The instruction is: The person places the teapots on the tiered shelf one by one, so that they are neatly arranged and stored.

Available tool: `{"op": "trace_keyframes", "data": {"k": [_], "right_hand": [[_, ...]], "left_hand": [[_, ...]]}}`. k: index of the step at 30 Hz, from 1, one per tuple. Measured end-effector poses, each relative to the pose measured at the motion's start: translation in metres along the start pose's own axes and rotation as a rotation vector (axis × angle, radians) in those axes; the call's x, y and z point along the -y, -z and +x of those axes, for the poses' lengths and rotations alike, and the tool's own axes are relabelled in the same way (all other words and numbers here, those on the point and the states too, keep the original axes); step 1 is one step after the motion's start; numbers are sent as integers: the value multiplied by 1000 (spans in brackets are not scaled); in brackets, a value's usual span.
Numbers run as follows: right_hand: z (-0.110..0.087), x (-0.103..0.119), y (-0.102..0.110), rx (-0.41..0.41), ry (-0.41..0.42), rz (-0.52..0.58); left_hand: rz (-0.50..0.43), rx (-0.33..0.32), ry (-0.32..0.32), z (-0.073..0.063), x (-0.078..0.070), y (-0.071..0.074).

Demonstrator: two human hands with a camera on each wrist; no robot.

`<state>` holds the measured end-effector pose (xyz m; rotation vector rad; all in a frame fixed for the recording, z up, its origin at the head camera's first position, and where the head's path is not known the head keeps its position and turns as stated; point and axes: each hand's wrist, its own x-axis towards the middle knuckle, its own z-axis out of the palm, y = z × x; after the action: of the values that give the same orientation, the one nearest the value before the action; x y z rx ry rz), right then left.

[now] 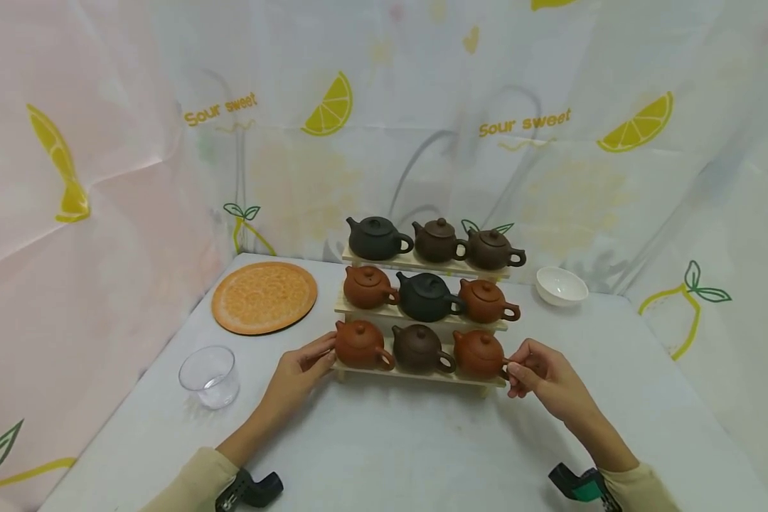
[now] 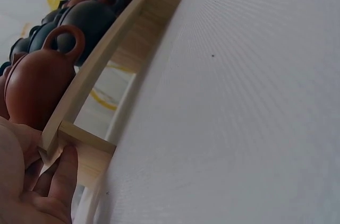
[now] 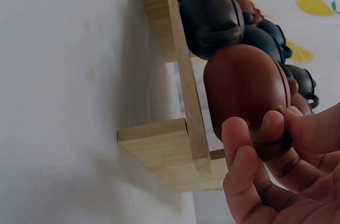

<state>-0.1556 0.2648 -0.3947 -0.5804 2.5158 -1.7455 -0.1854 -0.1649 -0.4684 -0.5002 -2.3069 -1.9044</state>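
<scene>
A three-tier wooden stand (image 1: 422,379) holds several small clay teapots, three on each tier. My left hand (image 1: 299,371) grips the left end of the bottom tier, next to an orange-brown teapot (image 1: 357,345). In the left wrist view, its fingertips lie against the wooden leg (image 2: 87,163) under the board. On the right, my right hand (image 1: 547,380) pinches the handle of another orange-brown teapot (image 1: 476,353), which sits at that tier's right end. Fingers hide most of this handle in the right wrist view. Between the two stands a dark brown teapot (image 1: 417,348).
A round orange-patterned mat (image 1: 264,297) lies at the table's back left, with a clear glass cup (image 1: 210,378) nearer the front. A white bowl (image 1: 561,286) stands at the back right. Printed cloth hangs behind the white table (image 1: 422,455).
</scene>
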Motion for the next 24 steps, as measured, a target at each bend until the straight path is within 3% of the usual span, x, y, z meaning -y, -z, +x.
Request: {"op": "trace_keyframes", "data": {"k": [16, 20, 24], "right_hand": [[1, -6, -9, 19, 30, 40], [-1, -3, -3, -91, -60, -31], [-1, -1, 14, -229, -128, -172]], "left_hand": [[-17, 3, 27, -3, 0, 1], [5, 1, -1, -2, -3, 4], [190, -45, -132, 2, -16, 12]]}}
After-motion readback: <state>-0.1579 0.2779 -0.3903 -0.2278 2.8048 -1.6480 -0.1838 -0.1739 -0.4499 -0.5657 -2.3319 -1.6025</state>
